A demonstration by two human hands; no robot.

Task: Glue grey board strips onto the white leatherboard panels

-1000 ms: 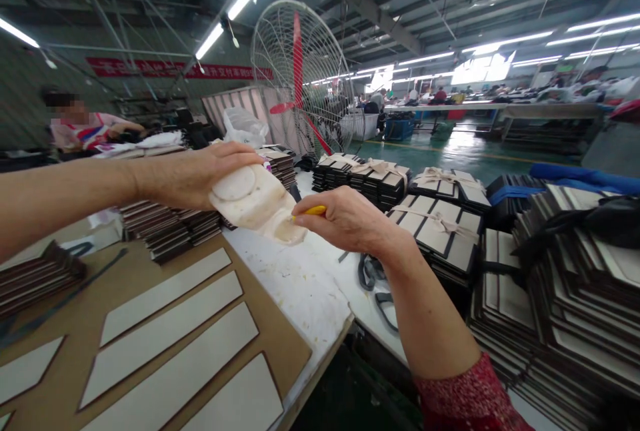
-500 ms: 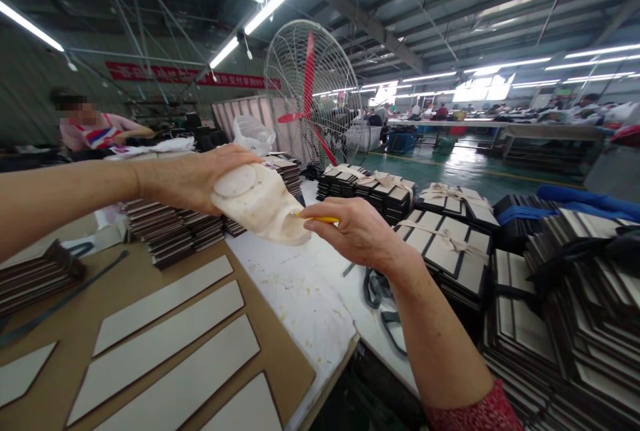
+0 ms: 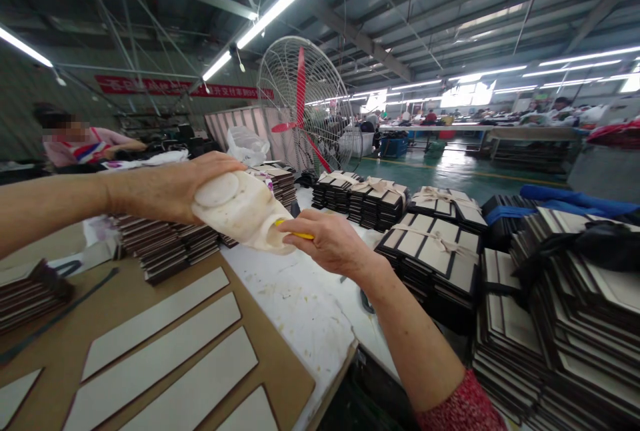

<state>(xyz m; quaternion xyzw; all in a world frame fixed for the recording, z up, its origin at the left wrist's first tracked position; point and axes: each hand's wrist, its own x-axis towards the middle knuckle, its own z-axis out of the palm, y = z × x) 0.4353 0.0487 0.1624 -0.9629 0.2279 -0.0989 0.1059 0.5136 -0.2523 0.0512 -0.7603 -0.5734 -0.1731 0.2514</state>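
My left hand (image 3: 167,186) is wrapped around a cream-white glue-crusted bottle (image 3: 239,210), held tilted on its side above the table. My right hand (image 3: 327,241) pinches a thin yellow-handled tool (image 3: 296,234) whose tip goes into the bottle's open mouth. Below them lies a brown cardboard sheet (image 3: 120,301) with several white strips (image 3: 165,338) laid side by side on it, and a white glue-stained board (image 3: 300,311) beside it.
Stacks of dark-edged cardboard panels (image 3: 165,241) stand behind the sheet. Bundles tied with ribbon (image 3: 430,244) and taller piles (image 3: 565,311) fill the right. Scissors (image 3: 367,301) lie near my right forearm. A large red-bladed fan (image 3: 305,108) stands behind. Another person (image 3: 83,141) works far left.
Both hands, with the bottle and the yellow tool, shifted slightly left, and the tool sits deeper in the bottle's mouth. The view moved a little.
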